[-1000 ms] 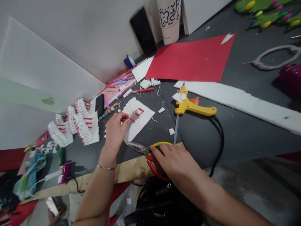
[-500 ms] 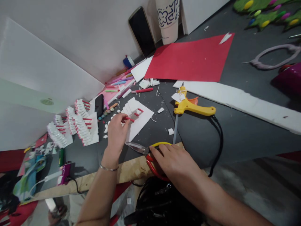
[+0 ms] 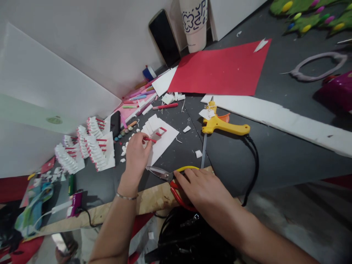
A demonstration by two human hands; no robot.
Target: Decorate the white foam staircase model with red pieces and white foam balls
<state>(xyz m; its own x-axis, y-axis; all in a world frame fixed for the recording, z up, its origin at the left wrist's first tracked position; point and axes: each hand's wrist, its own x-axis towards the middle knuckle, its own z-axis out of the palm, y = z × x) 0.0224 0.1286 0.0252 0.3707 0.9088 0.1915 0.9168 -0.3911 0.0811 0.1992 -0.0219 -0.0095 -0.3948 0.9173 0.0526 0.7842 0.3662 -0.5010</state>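
My left hand (image 3: 136, 157) pinches a thin red stick (image 3: 150, 139) between its fingertips, just over a white foam-board piece (image 3: 163, 146) with stepped white layers and short red sticks. Small white bits and coloured beads (image 3: 123, 138) lie just left of that hand. My right hand (image 3: 202, 189) lies over the yellow and red handles of a pair of metal-bladed snips (image 3: 159, 173) and grips them. The blades point left, toward my left wrist. Part of the handles is hidden under my fingers.
Finished white stepped models with red sticks (image 3: 95, 146) stand to the left. A yellow hot glue gun (image 3: 220, 125) with a black cord lies right of the snips. A red card sheet (image 3: 220, 69), a white foam strip (image 3: 280, 121), pens (image 3: 137, 97), a phone (image 3: 163, 38) and a cup (image 3: 194, 25) lie beyond.
The whole view has drifted slightly left and down the table. My left hand still pinches the red stick at the foam piece, and my right hand stays on the snips.
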